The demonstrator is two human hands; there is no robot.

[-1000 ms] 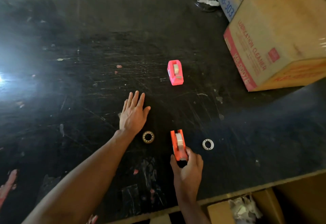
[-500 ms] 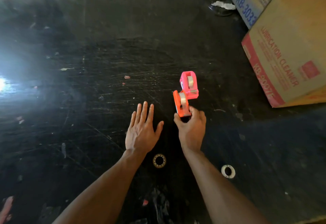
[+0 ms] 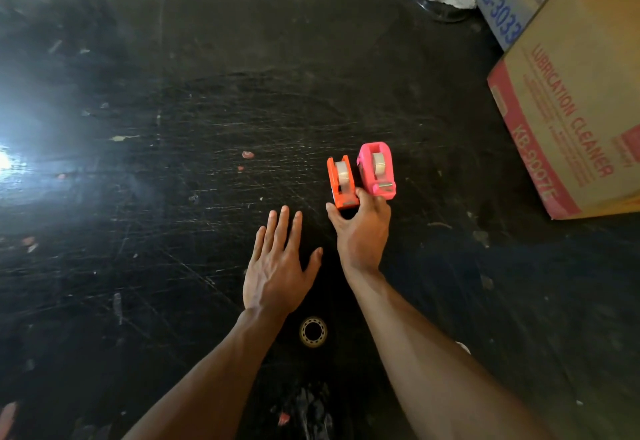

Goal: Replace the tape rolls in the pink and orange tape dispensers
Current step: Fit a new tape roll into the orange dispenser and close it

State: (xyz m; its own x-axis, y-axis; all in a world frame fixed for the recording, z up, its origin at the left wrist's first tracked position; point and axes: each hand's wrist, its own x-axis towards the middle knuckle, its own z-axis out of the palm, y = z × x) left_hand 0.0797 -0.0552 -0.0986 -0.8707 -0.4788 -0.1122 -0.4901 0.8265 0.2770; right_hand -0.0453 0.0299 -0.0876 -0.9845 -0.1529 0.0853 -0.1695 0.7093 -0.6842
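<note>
- Right hand [image 3: 362, 231] closed around the near end of the orange tape dispenser [image 3: 342, 181], thumb on its left side, fingers on its right, setting it on the dark scratched worktop [image 3: 173, 162].
- Left hand [image 3: 277, 266] flat, fingers spread wide, palm down on the worktop, holding nothing, just left of the right hand.
- Orange dispenser upright, just beside the pink tape dispenser [image 3: 376, 171]; whether touching or a sliver apart, cannot tell.
- Both dispensers loaded: a pale roll seated in each, cutter ends toward the person.
- Spent tape core [image 3: 313, 332] lying flat on the worktop between the forearms, near the left wrist, well apart from the dispensers.
- A sliver of something white at the right forearm's outer edge, mostly hidden; too little shown to name.
- Cardboard boxes [image 3: 571, 120] at the far right, clear of the work.
- Step in hand, by judgement: parking the refilled orange dispenser beside the pink one; with rolls in both, the replacing looks essentially done.
- Next move, likely: opening the right hand straight off the dispenser without tipping it or nudging the pink neighbour, then checking that each tape end is fed to its cutter, which cannot be confirmed from here.
- Possibly also gathering the loose core.
</note>
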